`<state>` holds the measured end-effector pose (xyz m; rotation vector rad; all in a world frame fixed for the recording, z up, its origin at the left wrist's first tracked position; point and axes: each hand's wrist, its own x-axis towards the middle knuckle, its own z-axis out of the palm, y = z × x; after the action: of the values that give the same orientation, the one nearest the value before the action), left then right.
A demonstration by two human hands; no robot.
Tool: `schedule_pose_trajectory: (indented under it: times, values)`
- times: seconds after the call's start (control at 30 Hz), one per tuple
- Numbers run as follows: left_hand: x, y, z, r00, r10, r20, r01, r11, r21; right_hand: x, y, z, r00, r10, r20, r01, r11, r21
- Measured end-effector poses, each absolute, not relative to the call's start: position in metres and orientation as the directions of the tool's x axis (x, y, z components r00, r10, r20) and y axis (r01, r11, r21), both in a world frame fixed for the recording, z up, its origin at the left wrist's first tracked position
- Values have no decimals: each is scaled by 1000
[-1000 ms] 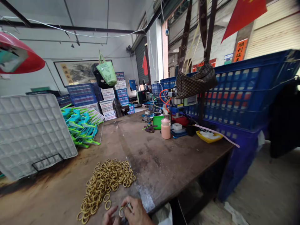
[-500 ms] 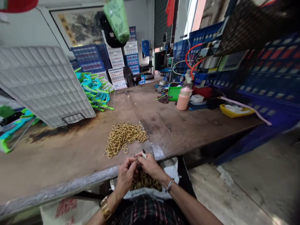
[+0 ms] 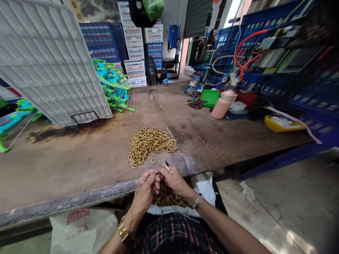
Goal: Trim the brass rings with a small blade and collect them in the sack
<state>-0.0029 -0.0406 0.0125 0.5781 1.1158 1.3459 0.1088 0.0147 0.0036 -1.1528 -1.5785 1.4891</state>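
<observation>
Both hands meet at the table's front edge, above a white bag (image 3: 207, 187) in my lap that holds many brass-coloured rings (image 3: 171, 198). Pinched in the fingers of my left hand (image 3: 145, 187) is one small brass-coloured ring (image 3: 158, 173). My right hand (image 3: 175, 181) grips a small knife (image 3: 167, 165) with a pale handle, its dark pointed tip sticking up past the thumb. The right fingertips come against the ring, and exactly how they touch it is hidden. Just beyond the hands, a heap of similar rings (image 3: 152, 143) lies on the table, two of them loose at its near side.
A ribbed grey panel (image 3: 53, 67) leans at the left by green-and-blue plastic frames (image 3: 113, 88). To the right stand a pink bottle (image 3: 221, 106), a green tray (image 3: 210, 98) and a yellow tray (image 3: 283, 124). The worktable (image 3: 79, 158) has a plastic-wrapped front edge.
The view has tilted down and turned slightly left, so the table things appear shifted. My hands stay together, and the ring between the fingers shows more clearly now.
</observation>
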Motion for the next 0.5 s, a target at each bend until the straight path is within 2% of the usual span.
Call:
schedule_pose_trajectory:
  times: [0.13,0.23,0.3,0.4,0.5]
  values:
    - [-7,-40,12,-208,935,-287,-263,229,937,102,16,1,-378,919,-116,188,-47,-981]
    - [-8,-41,10,-282,939,-197,-74,183,980,98,18,3,-354,928,-113,220,-35,-975]
    - [-8,-42,8,-315,938,-146,-26,145,989,97,19,6,-336,934,-121,239,-39,-970]
    - [-9,-44,1,-308,944,-119,-6,124,992,97,20,7,-345,917,-200,222,-127,-967]
    - [-13,-46,-7,-245,969,23,125,8,992,99,20,6,-386,862,-329,159,-289,-944]
